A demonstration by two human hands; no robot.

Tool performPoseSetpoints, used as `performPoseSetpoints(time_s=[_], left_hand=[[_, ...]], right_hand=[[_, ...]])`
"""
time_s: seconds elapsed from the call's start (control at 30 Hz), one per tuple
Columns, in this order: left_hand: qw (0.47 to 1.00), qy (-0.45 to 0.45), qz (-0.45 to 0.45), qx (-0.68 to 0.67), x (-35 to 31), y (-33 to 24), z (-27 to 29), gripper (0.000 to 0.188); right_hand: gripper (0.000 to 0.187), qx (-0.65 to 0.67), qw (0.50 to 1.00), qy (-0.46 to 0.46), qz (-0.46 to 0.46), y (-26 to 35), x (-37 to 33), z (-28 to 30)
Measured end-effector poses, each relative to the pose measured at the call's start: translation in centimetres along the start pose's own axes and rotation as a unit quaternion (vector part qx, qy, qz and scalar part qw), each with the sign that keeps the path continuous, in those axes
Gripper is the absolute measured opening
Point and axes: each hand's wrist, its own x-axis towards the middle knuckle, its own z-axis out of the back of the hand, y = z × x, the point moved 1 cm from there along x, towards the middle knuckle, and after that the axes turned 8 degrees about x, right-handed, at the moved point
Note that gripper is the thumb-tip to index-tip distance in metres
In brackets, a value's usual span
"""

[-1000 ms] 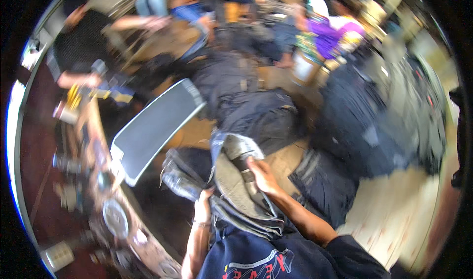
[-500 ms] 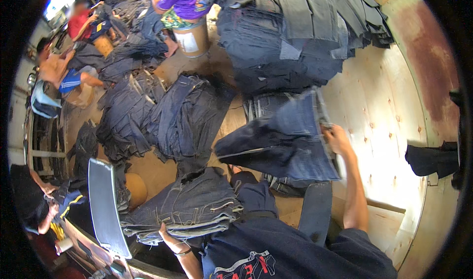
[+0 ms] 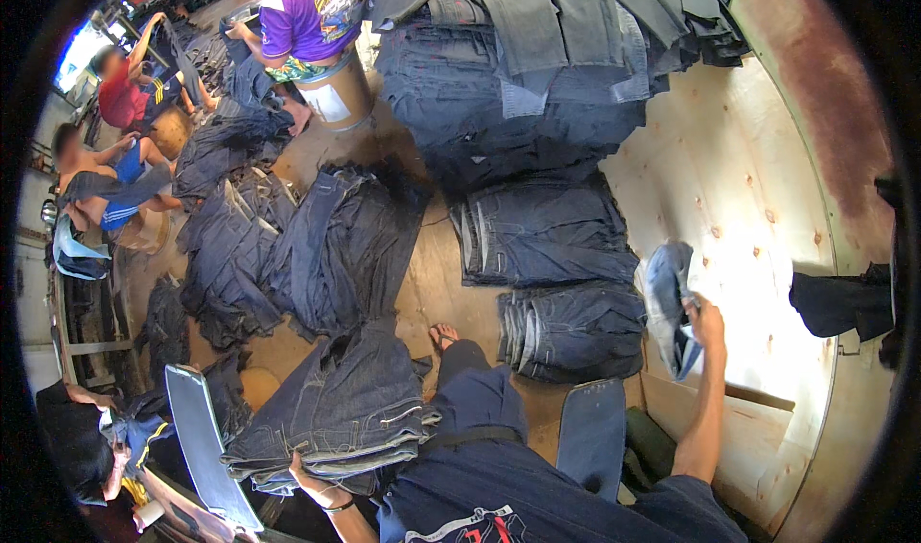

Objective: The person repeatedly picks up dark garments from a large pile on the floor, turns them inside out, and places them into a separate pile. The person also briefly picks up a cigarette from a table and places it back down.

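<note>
Several dark denim pieces (image 3: 331, 409) lie layered across my lap, with stitching and pale edges showing. At their near edge my left hand (image 3: 305, 476) is closed on them, fingers partly hidden by the cloth. My right hand (image 3: 707, 322) is out to the right, gripping a bunched pair of jeans (image 3: 667, 298), blue with a lighter side, by its end. Those jeans hang over the pale plywood, just right of two folded stacks of dark jeans: one farther stack (image 3: 552, 231) and one nearer stack (image 3: 585, 332).
A tall pile of dark denim (image 3: 518, 92) rises at the back. Loose heaps of denim (image 3: 336, 236) cover the floor at centre left. Chair-like panels (image 3: 590, 437) flank me. A purple-shirted person (image 3: 312, 15) sits on a drum (image 3: 336, 92); other people work at left.
My right hand has swung the jeans rightward and they have bunched up, uncovering the two folded stacks. My left hand stays on the denim in my lap. The view has shifted somewhat.
</note>
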Motion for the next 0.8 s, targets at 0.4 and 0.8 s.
performPoseSetpoints(time_s=[0.4,0.8], left_hand=[[0.991,-0.084,-0.037,0.096,1.7,0.9,-1.5,0.036],[0.993,0.083,-0.052,0.063,-0.6,0.9,-4.4,0.032]], right_hand=[[0.061,0.247,0.910,0.280,0.181,27.5,-2.4,-14.4],[0.063,0.228,0.587,0.467,0.621,56.0,-20.9,-9.4]])
